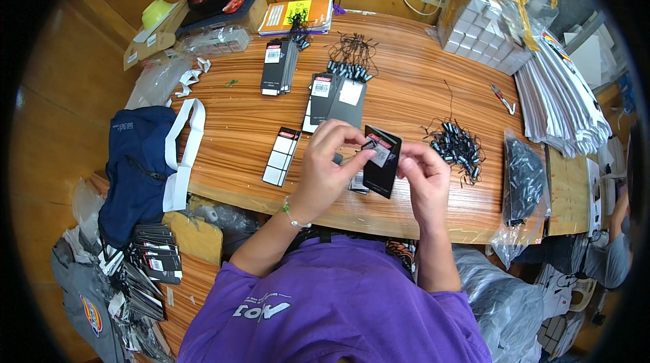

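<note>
In front of my chest, a black hang tag (380, 177) with a red strip at its top is held upright and slightly tilted. My right hand (425, 172) grips its right edge between thumb and fingers. At its left side, my left hand (330, 167) pinches a small white barcode sticker (381, 154) against the tag's face; whether the sticker is fully stuck down cannot be seen. A dark card with white label panels (281, 158) lies left of my left hand. Beyond my hands are stacked hang tags (345, 109) with black strings, and another tag stack (274, 73).
Loose black hang-tag strings (455, 150) lie in a heap at right, near a bag of more strings (523, 184). Small snips (502, 98), folded white garments (562, 92) and wrapped white boxes (484, 31) sit beyond. Navy fabric (132, 167) hangs over the left edge.
</note>
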Available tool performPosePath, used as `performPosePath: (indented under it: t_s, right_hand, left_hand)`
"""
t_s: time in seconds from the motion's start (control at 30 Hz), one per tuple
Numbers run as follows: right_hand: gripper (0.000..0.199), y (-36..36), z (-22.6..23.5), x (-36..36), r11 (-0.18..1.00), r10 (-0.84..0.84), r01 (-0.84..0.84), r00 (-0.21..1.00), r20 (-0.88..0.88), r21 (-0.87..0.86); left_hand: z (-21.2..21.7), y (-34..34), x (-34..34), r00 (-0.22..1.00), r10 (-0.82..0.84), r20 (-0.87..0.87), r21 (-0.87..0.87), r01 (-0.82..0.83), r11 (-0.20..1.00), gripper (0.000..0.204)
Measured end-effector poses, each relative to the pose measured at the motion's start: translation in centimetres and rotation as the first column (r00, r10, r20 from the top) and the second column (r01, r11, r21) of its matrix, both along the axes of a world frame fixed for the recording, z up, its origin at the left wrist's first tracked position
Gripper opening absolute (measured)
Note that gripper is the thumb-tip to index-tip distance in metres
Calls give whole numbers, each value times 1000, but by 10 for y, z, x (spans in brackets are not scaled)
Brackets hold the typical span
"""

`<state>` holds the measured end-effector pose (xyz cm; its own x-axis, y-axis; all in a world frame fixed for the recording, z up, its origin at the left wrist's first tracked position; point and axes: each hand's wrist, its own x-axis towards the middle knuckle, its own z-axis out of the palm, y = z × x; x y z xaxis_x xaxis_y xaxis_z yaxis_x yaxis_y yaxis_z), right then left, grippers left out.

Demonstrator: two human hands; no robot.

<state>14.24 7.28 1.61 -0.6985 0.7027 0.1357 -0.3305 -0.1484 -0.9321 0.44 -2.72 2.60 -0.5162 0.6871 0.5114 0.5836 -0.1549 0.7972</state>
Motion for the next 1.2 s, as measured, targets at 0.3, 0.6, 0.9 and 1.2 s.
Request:
performPosePath:
  t_s: [0.3,0.6,0.9,1.2]
  right_hand:
    - [44,32,4,12,941,-47,-78,934,-354,-330]
    - [20,25,-1,11,982,-114,75,968,-223,-175]
    - [13,-4,16,-3,985,11,-24,997,80,171]
    - [16,-6,15,-6,982,22,-34,998,67,188]
  left_hand:
    - [5,-11,-16,996,34,77,-29,-32,999,14]
    - [7,-12,-16,938,-116,325,28,113,993,16]
    - [9,-7,-5,917,-194,348,25,198,980,19]
    - [12,-6,0,796,-265,545,108,247,963,19]
